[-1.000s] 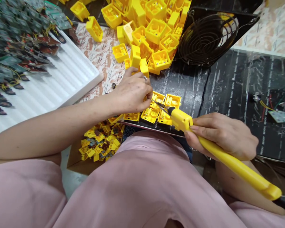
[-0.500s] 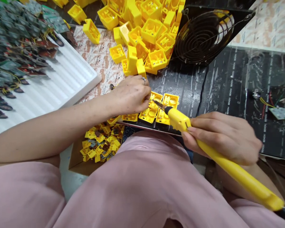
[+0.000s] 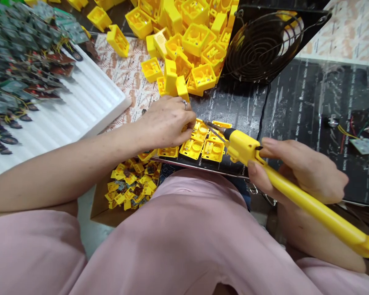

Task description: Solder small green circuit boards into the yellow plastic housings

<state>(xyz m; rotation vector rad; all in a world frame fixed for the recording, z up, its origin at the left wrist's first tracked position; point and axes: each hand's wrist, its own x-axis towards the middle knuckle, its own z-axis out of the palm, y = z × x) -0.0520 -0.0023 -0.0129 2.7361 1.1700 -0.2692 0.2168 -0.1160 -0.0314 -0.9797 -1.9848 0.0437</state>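
My right hand grips a yellow soldering iron with a feed tube beside its tip. Its thumb lies along the handle near a small black trigger. The iron's dark tip points left, over a few yellow plastic casings laid open side up in rows near the bench edge. My left hand hovers or rests over the left casings, its fingers curled together. What those fingers pinch, if anything, is hidden beneath the hand. Small metal parts show inside the casings.
Yellow casings lie piled at the back beside a black fan. At left, a white foam tray carries many circuit boards. A carton of yellow parts stands below the bench edge. Wired board at right.
The soldering iron has shifted right and slightly up, uncovering more of the casings beneath. My right fingers have loosened and lifted near the trigger. My left hand has barely moved.
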